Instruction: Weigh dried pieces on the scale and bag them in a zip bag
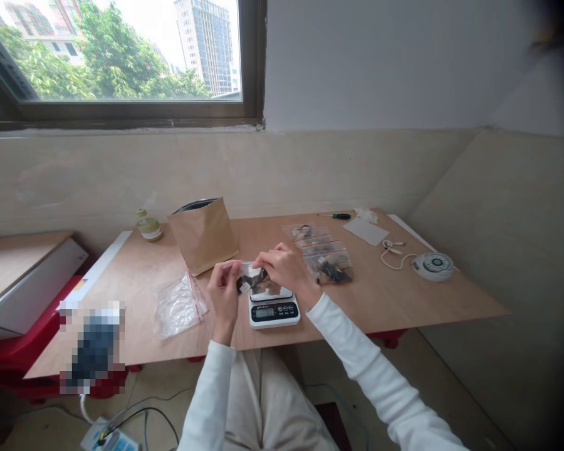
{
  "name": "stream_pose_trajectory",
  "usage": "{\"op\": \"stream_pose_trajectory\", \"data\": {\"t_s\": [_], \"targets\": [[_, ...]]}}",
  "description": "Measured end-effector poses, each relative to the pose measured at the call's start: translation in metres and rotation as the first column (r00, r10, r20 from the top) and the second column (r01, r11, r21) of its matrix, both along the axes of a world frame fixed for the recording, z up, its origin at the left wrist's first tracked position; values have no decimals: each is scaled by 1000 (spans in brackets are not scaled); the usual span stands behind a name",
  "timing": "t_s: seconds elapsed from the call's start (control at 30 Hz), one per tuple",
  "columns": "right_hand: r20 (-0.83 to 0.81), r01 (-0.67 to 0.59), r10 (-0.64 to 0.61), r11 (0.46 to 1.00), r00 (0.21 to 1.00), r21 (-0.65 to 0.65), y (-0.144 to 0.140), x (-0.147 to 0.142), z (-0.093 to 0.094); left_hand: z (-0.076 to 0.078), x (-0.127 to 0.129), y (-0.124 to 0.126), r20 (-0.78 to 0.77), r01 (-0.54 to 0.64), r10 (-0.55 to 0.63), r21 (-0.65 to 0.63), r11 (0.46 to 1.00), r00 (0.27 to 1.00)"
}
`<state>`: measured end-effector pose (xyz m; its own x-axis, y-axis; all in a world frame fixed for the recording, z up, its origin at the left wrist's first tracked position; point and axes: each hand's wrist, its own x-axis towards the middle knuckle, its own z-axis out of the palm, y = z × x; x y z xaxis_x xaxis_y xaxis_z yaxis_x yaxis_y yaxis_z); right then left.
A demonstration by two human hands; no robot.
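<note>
Though clear, plastic bag (252, 278) dark inside

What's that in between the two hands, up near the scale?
The head view shows a small clear plastic bag with something dark inside, held between the left hand and right hand.

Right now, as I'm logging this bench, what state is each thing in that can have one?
Small clear bag: pinched by left hand and right hand, dark contents
Scale: on the table, display unreadable
Paper bag: standing, mouth open
Crumpled plastic bag: lying down
Zip bags: lying down, filled
Bottle: standing
Screwdriver: lying down
White round device: resting on the table, on or off unclear
</note>
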<state>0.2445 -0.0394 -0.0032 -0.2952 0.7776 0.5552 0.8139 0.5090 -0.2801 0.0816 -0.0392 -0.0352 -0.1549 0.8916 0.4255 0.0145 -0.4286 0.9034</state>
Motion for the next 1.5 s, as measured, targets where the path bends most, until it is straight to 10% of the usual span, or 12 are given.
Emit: {"op": "stream_pose_trajectory", "data": {"t_s": [0.7,1.1,1.3,1.5], "targets": [[-206,-49,26,993,978,-107,10,38,-3,6,6,18,283,85,-68,-48,995,957],[-656,-261,25,928,754,-265,-7,57,-2,3,15,27,493,197,-95,-159,967,865],[-727,-125,-104,959,678,-254,-14,78,-14,1,14,19,391,340,-245,-194,920,887],[-592,105,-345,910,728,-401,-9,148,-59,-47,-23,-9,-261,370,-446,-293,882,856]]}}
